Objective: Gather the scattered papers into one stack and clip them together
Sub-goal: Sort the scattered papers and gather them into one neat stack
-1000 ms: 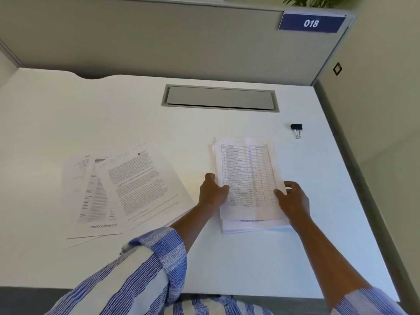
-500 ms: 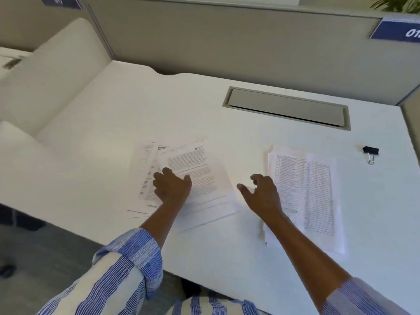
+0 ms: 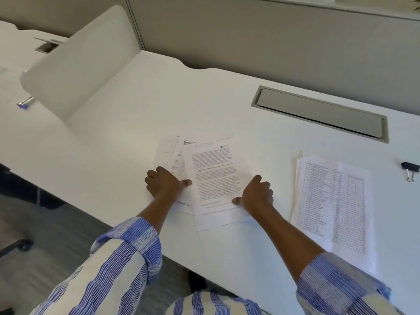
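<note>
Head view, and both hands are down on the white desk (image 3: 118, 142), one on each side of the loose sheets (image 3: 169, 150). The left hand (image 3: 164, 183) sits on their left edge, fingers curled in tight, thumb stretched to its right and pressing flat on the paper. The right hand (image 3: 256, 193) is at the opposite edge, fingers bunched into a loose fist at the paper's border and thumb laid over the top sheet (image 3: 216, 178), pinching that lower corner. Between the two hands the top sheet, dense with printed text, lies tilted, and the sheets under it fan out beyond the left hand's knuckles, not squared up. To the right of the right hand, well apart from it, lies the stack (image 3: 331, 201) with a printed table on top, edges roughly even. Further right again, past the stack's far corner, a black binder clip (image 3: 410, 170) rests on the desk, untouched. Beyond the right hand's knuckles, a grey cable hatch (image 3: 318, 112) is set into the desktop. Both forearms are bare, striped sleeves (image 3: 127, 253) rolled up.
</note>
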